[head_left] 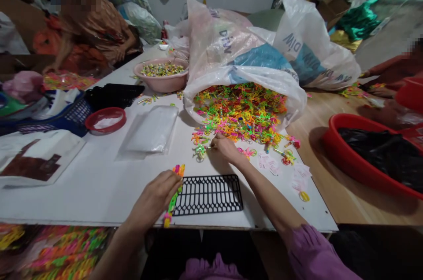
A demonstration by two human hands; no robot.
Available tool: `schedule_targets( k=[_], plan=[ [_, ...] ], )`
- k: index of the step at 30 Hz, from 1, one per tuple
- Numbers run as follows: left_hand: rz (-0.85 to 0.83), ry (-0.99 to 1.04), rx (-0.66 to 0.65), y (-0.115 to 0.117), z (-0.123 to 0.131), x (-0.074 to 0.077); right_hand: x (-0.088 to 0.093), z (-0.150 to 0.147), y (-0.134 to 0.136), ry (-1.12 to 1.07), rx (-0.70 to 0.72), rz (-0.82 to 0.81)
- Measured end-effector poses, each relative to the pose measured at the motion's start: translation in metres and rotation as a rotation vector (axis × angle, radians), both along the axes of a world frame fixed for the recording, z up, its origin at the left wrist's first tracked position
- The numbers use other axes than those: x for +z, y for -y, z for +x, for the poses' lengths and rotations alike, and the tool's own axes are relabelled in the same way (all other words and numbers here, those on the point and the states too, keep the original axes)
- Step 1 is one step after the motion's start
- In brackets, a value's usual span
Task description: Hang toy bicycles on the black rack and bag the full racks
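Observation:
A black plastic grid rack [211,194] lies flat at the table's front edge. Colourful plastic toys [167,219] line its left end, and my left hand [160,188] is closed over them and that edge of the rack. Farther forward, my right hand [226,148] pinches the stem of a small green plastic toy [199,151] at the near edge of a loose pile. That pile of multicoloured toys [244,106] spills from the mouth of a large white plastic bag [208,51]. My right fingertips are partly hidden.
Clear plastic bags [152,128] lie left of the pile. Behind them stands a pink basin [161,82] of small pieces. Black racks [114,95], a red dish [105,120] and a blue basket [74,115] are at left; a red tub [340,126] is at right. Two people sit nearby.

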State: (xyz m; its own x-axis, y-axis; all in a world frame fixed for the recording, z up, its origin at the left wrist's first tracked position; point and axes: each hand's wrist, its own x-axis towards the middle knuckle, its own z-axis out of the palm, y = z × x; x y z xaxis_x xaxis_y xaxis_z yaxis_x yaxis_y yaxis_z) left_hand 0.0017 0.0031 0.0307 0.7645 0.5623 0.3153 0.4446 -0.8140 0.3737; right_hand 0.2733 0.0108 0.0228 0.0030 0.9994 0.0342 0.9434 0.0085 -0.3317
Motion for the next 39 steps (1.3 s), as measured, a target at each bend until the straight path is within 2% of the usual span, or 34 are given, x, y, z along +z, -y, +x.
schedule_targets(
  k=[2,6,9,12,15,17,21,22,24,26,27,29,31,34,36,39],
  plan=[
    [-0.011,-0.025,0.05,-0.012,0.002,0.002,0.0,-0.013,0.009,-0.143,-0.027,0.065],
    [-0.052,-0.02,0.11,-0.024,0.004,0.007,-0.01,-0.04,0.033,-0.503,-0.139,-0.035],
    [-0.118,0.126,0.22,-0.022,0.009,0.017,-0.008,-0.056,0.049,-0.665,-0.117,-0.041],
    [-0.374,0.255,0.331,-0.017,0.021,0.033,0.009,-0.068,0.06,-0.676,-0.021,-0.012],
    [-0.68,0.265,0.274,-0.01,0.037,0.048,0.026,-0.076,0.069,-0.703,0.039,-0.048],
    [-0.763,0.286,0.222,-0.004,0.044,0.055,0.032,-0.078,0.076,-0.818,0.078,-0.119],
    [-0.817,0.288,0.164,0.004,0.039,0.063,0.037,-0.077,0.088,-1.091,0.195,-0.288],
    [-0.806,0.299,0.175,0.005,0.033,0.064,0.038,-0.078,0.09,-1.13,0.181,-0.28],
    [-0.679,0.355,0.291,0.006,0.018,0.065,0.037,-0.081,0.093,-1.163,0.047,-0.164],
    [-0.423,0.364,0.429,0.01,0.0,0.061,0.028,-0.09,0.094,-1.135,-0.129,-0.033],
    [-0.294,0.327,0.442,0.014,-0.007,0.055,0.019,-0.096,0.094,-1.112,-0.192,-0.009],
    [-0.126,0.199,0.352,0.026,-0.019,0.039,-0.003,-0.112,0.094,-1.066,-0.245,-0.043],
    [-0.075,0.092,0.248,0.038,-0.024,0.019,-0.027,-0.127,0.094,-1.055,-0.26,-0.104],
    [-0.063,0.051,0.243,0.05,-0.022,-0.004,-0.052,-0.143,0.091,-0.992,-0.264,-0.066],
    [-0.065,0.06,0.238,0.052,-0.019,-0.011,-0.057,-0.147,0.09,-0.87,-0.239,0.005],
    [-0.057,0.058,0.238,0.053,-0.016,-0.012,-0.056,-0.146,0.091,-0.652,-0.187,0.064]
  ],
)
